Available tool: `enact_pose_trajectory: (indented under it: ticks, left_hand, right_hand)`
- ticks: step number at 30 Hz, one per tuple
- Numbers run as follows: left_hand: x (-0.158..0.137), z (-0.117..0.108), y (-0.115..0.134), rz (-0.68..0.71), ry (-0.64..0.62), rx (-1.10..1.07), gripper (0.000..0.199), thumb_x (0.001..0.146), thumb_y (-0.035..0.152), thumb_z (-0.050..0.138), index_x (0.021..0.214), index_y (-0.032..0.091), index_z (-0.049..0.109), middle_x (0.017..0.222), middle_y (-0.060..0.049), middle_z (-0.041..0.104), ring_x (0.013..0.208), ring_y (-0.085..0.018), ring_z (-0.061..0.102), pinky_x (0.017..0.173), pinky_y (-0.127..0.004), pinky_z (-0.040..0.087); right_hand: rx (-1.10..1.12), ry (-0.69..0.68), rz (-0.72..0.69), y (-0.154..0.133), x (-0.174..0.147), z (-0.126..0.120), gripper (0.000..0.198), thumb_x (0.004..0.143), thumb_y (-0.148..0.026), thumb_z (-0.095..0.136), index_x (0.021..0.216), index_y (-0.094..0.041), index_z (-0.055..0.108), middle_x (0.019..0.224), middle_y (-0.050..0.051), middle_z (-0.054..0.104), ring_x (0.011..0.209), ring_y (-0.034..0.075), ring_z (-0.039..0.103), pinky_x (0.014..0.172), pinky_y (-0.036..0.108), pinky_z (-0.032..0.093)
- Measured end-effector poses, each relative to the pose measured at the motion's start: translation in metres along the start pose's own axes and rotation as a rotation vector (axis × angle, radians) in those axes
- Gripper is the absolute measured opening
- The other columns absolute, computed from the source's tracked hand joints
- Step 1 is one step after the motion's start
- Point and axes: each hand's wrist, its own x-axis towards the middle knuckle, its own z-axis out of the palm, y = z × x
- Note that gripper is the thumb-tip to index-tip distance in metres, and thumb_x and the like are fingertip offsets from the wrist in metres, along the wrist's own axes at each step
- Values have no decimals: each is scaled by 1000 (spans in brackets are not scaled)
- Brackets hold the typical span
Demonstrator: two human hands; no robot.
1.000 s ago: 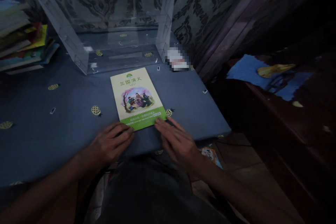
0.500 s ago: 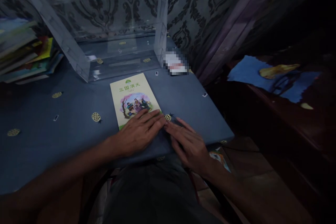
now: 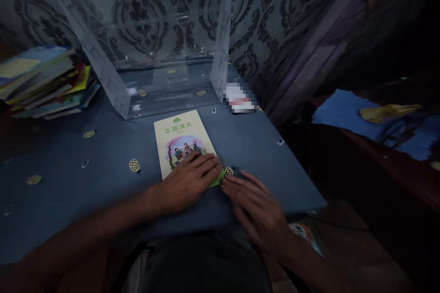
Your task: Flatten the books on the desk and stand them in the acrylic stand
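Paperback (image 3: 178,130): lying closed near front edge of table (image 3: 261,155), under flat left hand (image 3: 187,181), touching right hand (image 3: 261,213); unclear whether pinching.

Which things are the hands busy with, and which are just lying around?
Busy with:
book, flat on the table
left hand, across its cover
right hand, at its near right corner

Just around:
pile of books, left
clear plastic rack, behind
blurred-out item, beside the rack

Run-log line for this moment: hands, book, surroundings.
left hand: across lower part of book; right hand: at its lower right corner; book: closed, on table; behind: clear rack; far left: book stack
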Motion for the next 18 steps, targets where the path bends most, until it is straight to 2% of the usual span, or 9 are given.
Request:
enact_pose_trajectory:
  ticks: [4, 8, 14, 18]
  left_hand:
    - [2, 1, -8, 5, 83, -28, 40, 99, 12, 43, 138, 12, 49, 140, -15, 62, 135, -24, 55, 113, -47, 43]
    - [-3, 4, -27, -91, 160, 5, 38, 101, 12, 39, 137, 15, 50, 139, -13, 64, 135, -24, 55, 112, -50, 43]
    - [-15, 6, -61, -364, 245, 87, 35, 103, 25, 43, 134, 14, 53, 140, -17, 61, 136, -31, 52, 110, -60, 40]
    - [-22, 8, -73, -559, 297, 34, 41, 102, 33, 42, 137, 13, 51, 152, -23, 47, 143, -37, 42, 110, -62, 39]
  right_hand:
    - [11, -11, 20, 8, 8, 4, 43, 94, -8, 53, 134, -22, 63, 117, 10, 77, 110, 25, 72, 104, 51, 57]
    - [20, -64, 58, 19, 20, 13, 35, 96, -11, 51, 126, -22, 65, 125, 11, 74, 115, 26, 70, 101, 51, 58]
    - [38, -92, 55, 42, 49, 32, 32, 96, -14, 53, 124, -19, 67, 128, 13, 71, 119, 27, 68, 98, 48, 60]
    - [79, -145, 108, 62, 78, 48, 33, 95, -18, 54, 125, -15, 68, 132, 16, 68, 124, 28, 64, 103, 50, 56]
